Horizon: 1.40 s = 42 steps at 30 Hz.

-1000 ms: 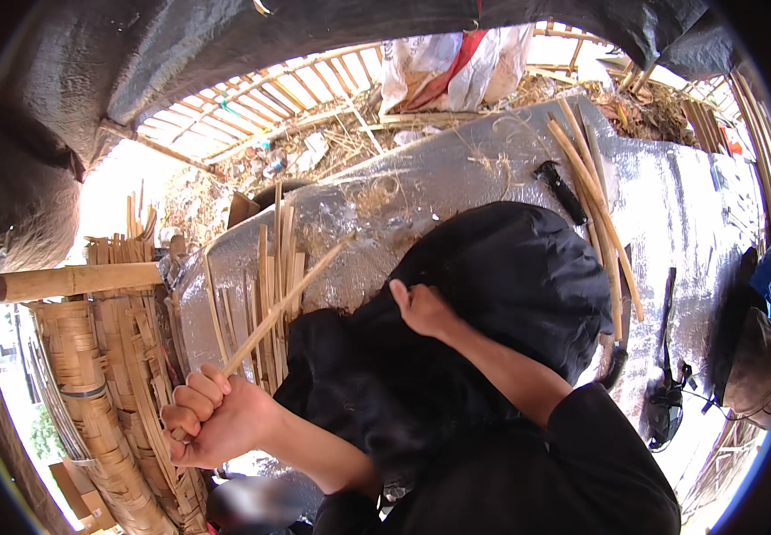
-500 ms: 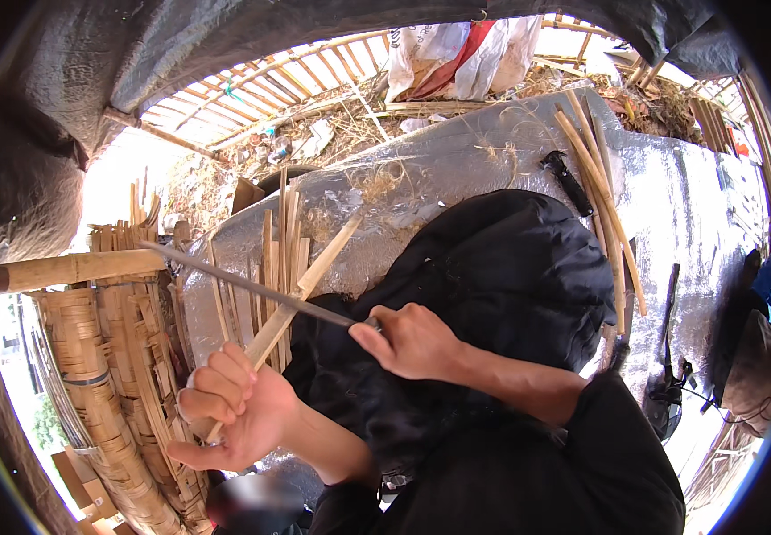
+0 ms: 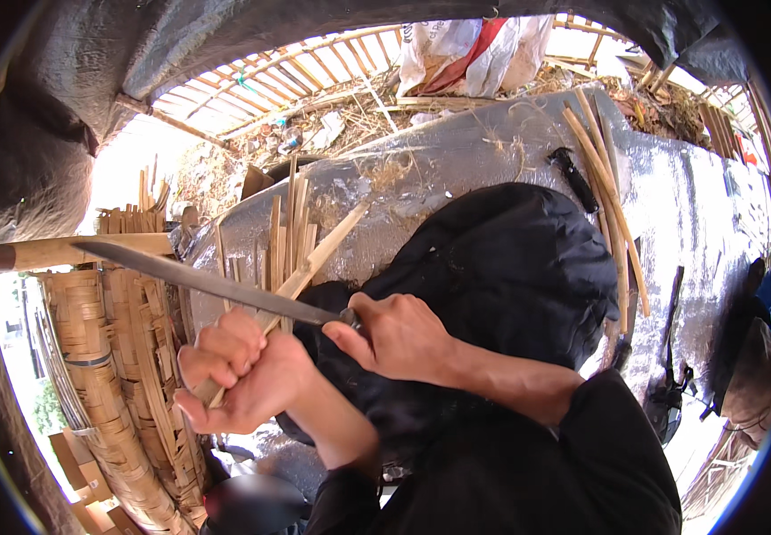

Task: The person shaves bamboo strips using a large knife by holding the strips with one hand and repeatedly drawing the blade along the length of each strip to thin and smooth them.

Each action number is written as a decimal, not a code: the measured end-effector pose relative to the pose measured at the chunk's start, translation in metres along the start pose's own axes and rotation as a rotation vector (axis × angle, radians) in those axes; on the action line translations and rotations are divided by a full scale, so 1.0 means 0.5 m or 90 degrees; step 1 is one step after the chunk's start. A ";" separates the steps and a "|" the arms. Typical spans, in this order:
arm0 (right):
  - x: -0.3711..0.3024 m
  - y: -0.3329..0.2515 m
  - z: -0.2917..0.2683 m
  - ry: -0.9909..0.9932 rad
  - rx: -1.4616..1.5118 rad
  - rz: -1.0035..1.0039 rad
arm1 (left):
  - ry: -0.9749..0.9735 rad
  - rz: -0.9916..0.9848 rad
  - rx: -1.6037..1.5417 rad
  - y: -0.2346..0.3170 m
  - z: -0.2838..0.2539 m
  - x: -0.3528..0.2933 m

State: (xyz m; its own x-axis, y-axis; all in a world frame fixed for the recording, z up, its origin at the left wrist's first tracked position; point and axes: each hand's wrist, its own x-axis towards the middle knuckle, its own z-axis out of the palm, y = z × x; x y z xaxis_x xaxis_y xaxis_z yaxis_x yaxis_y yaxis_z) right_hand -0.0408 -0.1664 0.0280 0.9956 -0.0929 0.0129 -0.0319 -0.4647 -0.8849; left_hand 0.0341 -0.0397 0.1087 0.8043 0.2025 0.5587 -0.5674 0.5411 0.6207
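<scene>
My left hand (image 3: 241, 373) is closed around a pale bamboo strip (image 3: 321, 254), which slants up and away to the right over the silver sheet. A long machete (image 3: 191, 275) lies across the strip just beyond that fist, its blade pointing left. Its dark handle is mostly hidden inside my right hand (image 3: 400, 337), which grips it with the thumb along the near side. The blade's tip reaches in front of a bamboo pole (image 3: 122, 250) at the left.
Several thin bamboo strips (image 3: 289, 236) stand behind the blade. Longer sticks (image 3: 613, 209) and a black-handled tool (image 3: 573, 178) lie on the silver sheet (image 3: 528, 147). Woven bamboo (image 3: 91, 366) rises at the left. Black cloth (image 3: 510, 259) covers my legs. Another person (image 3: 755, 374) is at the far right.
The machete has slid toward my left fist along the strip, its tip moving further left and its blade face turning more into view. My left hand has shifted slightly up.
</scene>
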 end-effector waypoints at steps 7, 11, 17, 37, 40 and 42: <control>0.017 -0.010 -0.033 0.056 -0.027 0.003 | 0.013 0.024 0.006 -0.046 0.048 0.015; 0.029 0.055 -0.035 0.089 -0.082 0.029 | 0.050 0.017 -0.004 -0.075 0.072 0.046; 0.033 0.076 -0.054 0.103 -0.060 0.054 | -0.076 -0.002 -0.022 -0.116 0.098 0.030; 0.053 0.073 -0.029 0.170 0.003 0.001 | -0.065 -0.081 -0.075 -0.100 0.088 0.046; 0.060 0.092 -0.007 0.099 -0.013 0.064 | -0.170 -0.035 -0.087 -0.098 0.059 0.047; 0.035 0.057 -0.015 0.100 0.075 0.072 | -0.192 -0.034 -0.068 -0.092 0.063 0.045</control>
State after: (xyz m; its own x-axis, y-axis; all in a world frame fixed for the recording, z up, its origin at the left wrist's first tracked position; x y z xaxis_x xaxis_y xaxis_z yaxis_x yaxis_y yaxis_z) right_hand -0.0248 -0.1878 0.0065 0.9601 -0.2787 -0.0250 -0.1227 -0.3390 -0.9327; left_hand 0.0727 -0.0856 0.1101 0.7345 -0.0708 0.6749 -0.4913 0.6306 0.6009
